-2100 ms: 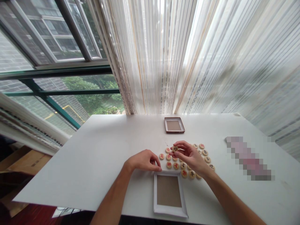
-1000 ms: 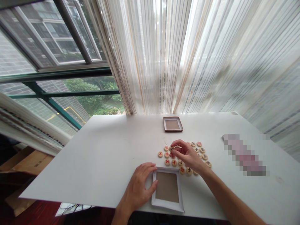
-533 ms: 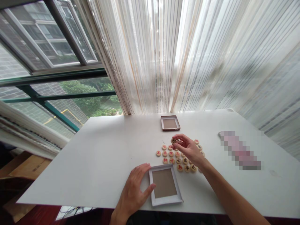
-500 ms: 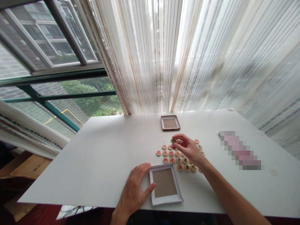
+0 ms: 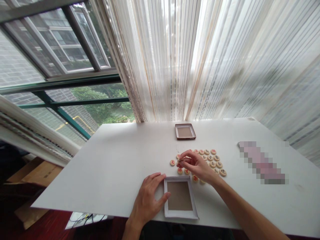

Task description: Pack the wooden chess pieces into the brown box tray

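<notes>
My left hand [image 5: 151, 196] lies along the left side of a shallow open cardboard box [image 5: 194, 203]. Its thumb reaches over the box's white rim, while the fingers stay outside near the far left corner. Only the brown bottom shows inside the box. My right hand [image 5: 197, 165] hovers over rows of round wooden Chinese chess pieces [image 5: 222, 172] with red or black characters. Thumb and fingertips pinch one Chinese chess piece [image 5: 180, 161], mostly covered by the fingers. A red-marked piece [image 5: 172, 162] sits at the left end of the rows. Several pieces are hidden beneath the right hand.
A box lid [image 5: 185, 137] with a dark red rim lies open side up at the back of the white table [image 5: 112, 160]. On the right is a pinkish, pixelated object [image 5: 262, 163]. Curtains [image 5: 170, 66] hang behind the table, and a cardboard carton [image 5: 42, 175] stands low at left.
My right hand has moved down and slightly left over the pieces, with the chess piece still pinched. My left hand stays at the box. The whole view has shifted slightly.
</notes>
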{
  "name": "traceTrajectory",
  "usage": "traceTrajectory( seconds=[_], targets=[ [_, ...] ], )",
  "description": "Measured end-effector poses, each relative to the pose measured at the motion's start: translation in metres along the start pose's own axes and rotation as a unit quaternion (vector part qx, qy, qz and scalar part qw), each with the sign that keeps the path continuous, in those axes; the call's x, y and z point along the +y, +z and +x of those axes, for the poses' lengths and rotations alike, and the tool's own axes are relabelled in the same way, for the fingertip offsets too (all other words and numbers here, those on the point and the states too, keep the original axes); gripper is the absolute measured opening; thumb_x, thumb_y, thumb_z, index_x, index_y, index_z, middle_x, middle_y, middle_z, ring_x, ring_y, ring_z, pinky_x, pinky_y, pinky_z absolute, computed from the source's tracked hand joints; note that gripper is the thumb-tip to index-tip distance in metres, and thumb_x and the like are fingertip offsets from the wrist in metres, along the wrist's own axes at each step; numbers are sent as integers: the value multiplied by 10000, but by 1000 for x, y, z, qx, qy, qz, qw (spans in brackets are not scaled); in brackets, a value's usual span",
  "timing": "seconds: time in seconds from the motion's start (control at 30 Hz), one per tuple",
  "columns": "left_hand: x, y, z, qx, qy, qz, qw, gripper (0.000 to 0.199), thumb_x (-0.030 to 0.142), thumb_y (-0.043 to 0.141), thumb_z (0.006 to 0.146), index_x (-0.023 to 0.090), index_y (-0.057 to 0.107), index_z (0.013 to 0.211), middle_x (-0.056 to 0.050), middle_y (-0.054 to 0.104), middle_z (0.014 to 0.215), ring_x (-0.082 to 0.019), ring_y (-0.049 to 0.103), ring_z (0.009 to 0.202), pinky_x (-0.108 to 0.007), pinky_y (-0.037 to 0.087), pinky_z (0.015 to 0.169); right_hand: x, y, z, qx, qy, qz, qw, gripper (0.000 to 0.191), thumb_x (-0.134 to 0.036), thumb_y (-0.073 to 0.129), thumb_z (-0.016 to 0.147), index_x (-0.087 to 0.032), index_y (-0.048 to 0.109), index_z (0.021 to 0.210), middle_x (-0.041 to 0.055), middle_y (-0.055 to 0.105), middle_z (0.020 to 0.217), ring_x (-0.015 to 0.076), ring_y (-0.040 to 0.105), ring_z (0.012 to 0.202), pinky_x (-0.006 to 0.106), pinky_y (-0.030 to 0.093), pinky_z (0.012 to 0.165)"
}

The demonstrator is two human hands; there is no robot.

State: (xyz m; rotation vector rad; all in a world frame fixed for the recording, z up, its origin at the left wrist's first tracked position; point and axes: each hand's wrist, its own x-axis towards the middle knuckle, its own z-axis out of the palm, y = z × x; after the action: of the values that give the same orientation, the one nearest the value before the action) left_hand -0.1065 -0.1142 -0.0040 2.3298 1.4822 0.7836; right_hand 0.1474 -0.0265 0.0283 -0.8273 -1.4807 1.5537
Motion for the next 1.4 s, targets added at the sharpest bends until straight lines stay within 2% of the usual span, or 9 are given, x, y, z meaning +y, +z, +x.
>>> traceTrajectory(
  seconds=[0.17, 0.23, 0.4, 0.47, 0.67, 0.8, 0.93, 1.4],
  targets=[
    [1, -1, 2, -1, 10, -7, 1000, 499, 397, 656, 904, 255, 534, 1366, -108, 627, 1322, -290, 547, 1275, -493, 479, 1079, -2, 10, -3, -38, 14, 17, 999, 286, -415, 707, 887, -200, 569, 1016, 48, 752, 889, 213, 741, 954, 397, 555, 902],
    [1, -1, 2, 1, 13, -10, 1000, 495, 407, 653, 905, 253, 534, 1361, -105, 631, 1317, -287, 551, 1270, -487, 482, 1076, -3, 18, -6, -57, 15, 9, 998, 258, -412, 687, 901, -202, 572, 996, 42, 743, 876, 204, 739, 935, 382, 554, 893],
    [1, -2, 2, 5, 12, -12, 1000, 485, 416, 651, 906, 249, 544, 1349, -108, 638, 1308, -290, 564, 1254, -485, 495, 1059, 1, 34, -14, -57, -21, -152, 987, 140, -343, 638, 923, -205, 624, 937, 28, 687, 867, 158, 692, 771, 266, 540, 678],
    [1, -2, 2, 3, 14, -13, 1000, 482, 412, 648, 910, 245, 545, 1350, -112, 638, 1306, -292, 564, 1253, -488, 495, 1058, 2, 36, -16, -50, -50, -215, 974, 104, -309, 627, 921, -206, 645, 925, 23, 660, 871, 144, 651, 738, 250, 522, 651],
    [1, -3, 3, 13, 15, -14, 1000, 420, 298, 602, 932, 255, 553, 1348, -105, 639, 1301, -280, 569, 1253, -482, 503, 1056, 3, 39, -18, -61, -88, -310, 945, 89, -205, 604, 912, -211, 679, 958, 14, 623, 840, 132, 582, 710, 241, 487, 664],
    [1, -3, 3, 13, 13, -14, 1000, 430, 200, 563, 923, 261, 548, 1348, -93, 634, 1302, -265, 559, 1259, -469, 499, 1065, 5, 41, -20, -79, -99, -333, 934, 172, -121, 585, 884, -216, 674, 997, 23, 627, 897, 134, 604, 750, 237, 492, 698],
    [1, -3, 2, 6, 11, -12, 1000, 438, 189, 559, 921, 265, 540, 1351, -90, 627, 1306, -262, 549, 1263, -472, 492, 1071, 12, 46, -22, -93, -106, -335, 932, 264, -60, 584, 843, -228, 671, 1028, 26, 637, 962, 143, 634, 824, 237, 507, 765],
    [1, -2, 2, 20, 12, -14, 1000, 417, 207, 580, 906, 259, 578, 1319, -92, 650, 1272, -261, 576, 1239, -458, 512, 1056, 31, 55, -19, -70, -88, -428, 897, 125, -156, 567, 914, -210, 678, 937, 21, 654, 841, 144, 609, 734, 221, 451, 677]
  ],
)
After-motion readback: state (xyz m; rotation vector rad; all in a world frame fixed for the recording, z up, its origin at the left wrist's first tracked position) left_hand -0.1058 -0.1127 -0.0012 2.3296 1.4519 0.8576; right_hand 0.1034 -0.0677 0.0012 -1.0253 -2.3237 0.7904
